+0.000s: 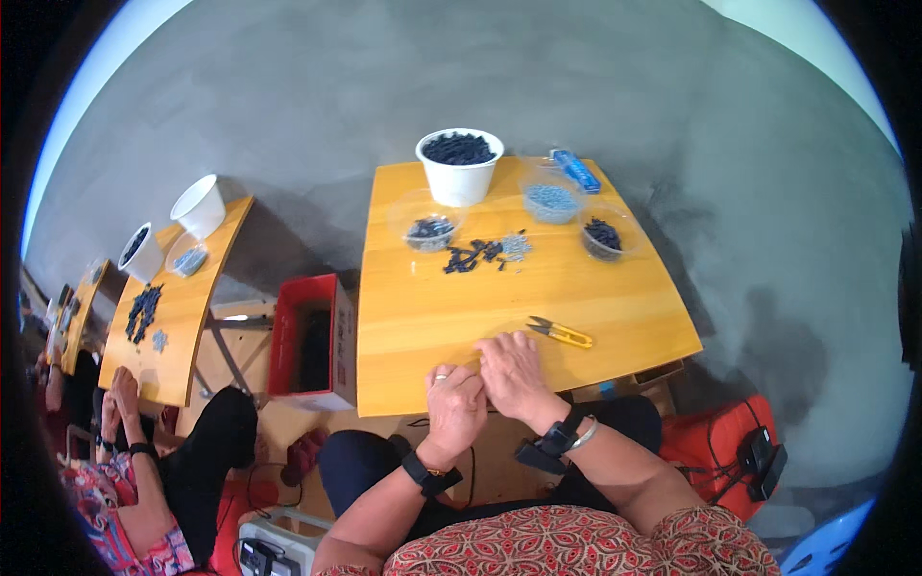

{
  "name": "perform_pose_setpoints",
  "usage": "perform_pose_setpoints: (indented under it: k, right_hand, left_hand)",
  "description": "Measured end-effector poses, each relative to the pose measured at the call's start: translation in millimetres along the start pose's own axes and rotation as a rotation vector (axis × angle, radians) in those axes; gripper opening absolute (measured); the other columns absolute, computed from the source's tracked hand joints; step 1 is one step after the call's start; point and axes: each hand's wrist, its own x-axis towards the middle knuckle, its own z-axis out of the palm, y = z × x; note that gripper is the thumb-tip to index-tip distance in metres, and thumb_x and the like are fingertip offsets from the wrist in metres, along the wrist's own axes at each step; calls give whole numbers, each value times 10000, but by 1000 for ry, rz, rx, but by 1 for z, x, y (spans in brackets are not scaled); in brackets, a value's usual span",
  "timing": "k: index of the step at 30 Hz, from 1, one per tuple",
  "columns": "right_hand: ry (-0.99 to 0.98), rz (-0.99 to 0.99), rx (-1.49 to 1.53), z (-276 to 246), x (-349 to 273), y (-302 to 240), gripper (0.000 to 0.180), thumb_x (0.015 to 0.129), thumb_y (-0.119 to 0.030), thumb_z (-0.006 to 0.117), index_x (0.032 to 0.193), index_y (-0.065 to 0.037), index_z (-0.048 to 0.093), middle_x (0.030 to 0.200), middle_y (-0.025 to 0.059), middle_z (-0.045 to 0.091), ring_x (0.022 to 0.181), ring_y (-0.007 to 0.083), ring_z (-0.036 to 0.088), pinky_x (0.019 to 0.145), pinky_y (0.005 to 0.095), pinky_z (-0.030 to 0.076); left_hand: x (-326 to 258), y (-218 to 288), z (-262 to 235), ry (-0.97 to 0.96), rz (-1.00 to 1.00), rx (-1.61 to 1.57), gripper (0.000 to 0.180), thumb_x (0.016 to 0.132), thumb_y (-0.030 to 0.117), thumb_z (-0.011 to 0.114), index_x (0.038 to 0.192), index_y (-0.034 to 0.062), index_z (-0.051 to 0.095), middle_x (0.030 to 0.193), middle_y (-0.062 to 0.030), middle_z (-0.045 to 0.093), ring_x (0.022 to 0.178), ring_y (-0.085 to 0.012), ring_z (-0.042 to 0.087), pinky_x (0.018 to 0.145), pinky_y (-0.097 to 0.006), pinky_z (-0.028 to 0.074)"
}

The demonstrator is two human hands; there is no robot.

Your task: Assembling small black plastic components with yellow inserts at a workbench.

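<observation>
- wooden table (576,298) sitting on grey floor
- left hand (454,403) and right hand (514,370) working pressed together at near edge, pinched item hidden
- loose dark parts (473,255) waiting mid-table, yellow snips (560,332) lying unused

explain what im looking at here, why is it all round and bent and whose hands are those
This is one picture from a wide fisheye camera worn on a person's head, looking down; that lens bends straight edges. The left hand and right hand are that person's own, pressed together at the near edge of a wooden table. Whether they hold anything small is hidden. On the table lie yellow snips, a white bucket of dark pieces, three clear dishes, and a loose pile of dark parts. Another person sits at a table to the left.
</observation>
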Motion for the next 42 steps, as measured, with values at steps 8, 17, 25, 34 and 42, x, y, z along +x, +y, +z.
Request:
perform_pose_setpoints:
  k: [8, 17, 25, 34, 42]
  right_hand:
    - [86, -51, 35, 3, -5, 4, 125, 794, -150, 459, 886, -68, 479, 810, 115, 503, 803, 290, 446, 720, 398, 329]
    - [199, -217, 168, -61, -35, -17, 240, 688, 35, 543, 909, -8, 460, 740, 161, 510, 700, 336, 512, 611, 397, 413]
    - [220, -179, -95, -92, -23, 38, 83, 733, -26, 476, 814, -21, 491, 744, 151, 523, 728, 324, 516, 649, 388, 420]
    - [373, -159, -571, -130, 84, 158, 80, 778, -65, 503, 850, -37, 525, 789, 154, 556, 759, 333, 538, 655, 401, 430]
    - [-105, -64, 53, -23, 115, 135, 63, 767, -58, 502, 826, -41, 516, 816, 156, 562, 774, 339, 540, 646, 404, 434]
  left_hand:
    - [0, -3, 0, -17, -6, 9, 57, 628, -15, 585, 649, 37, 577, 666, -92, 539, 674, -263, 519, 713, -362, 374]
    - [17, 40, -7, -139, -735, -894, 155, 818, 86, 546, 739, -22, 624, 687, -30, 596, 611, -63, 498, 537, -213, 396]
    - [34, 55, 7, -272, -826, -1169, 195, 861, 163, 531, 850, -11, 617, 668, -11, 567, 613, -78, 510, 627, -218, 434]
    - [40, -3, 8, -44, -799, -1136, 208, 866, 150, 520, 901, -37, 605, 663, -15, 558, 631, -95, 519, 644, -224, 437]
    - [28, -29, 5, -84, -877, -1287, 170, 870, 91, 499, 952, -29, 587, 743, -31, 578, 648, -99, 541, 681, -233, 479]
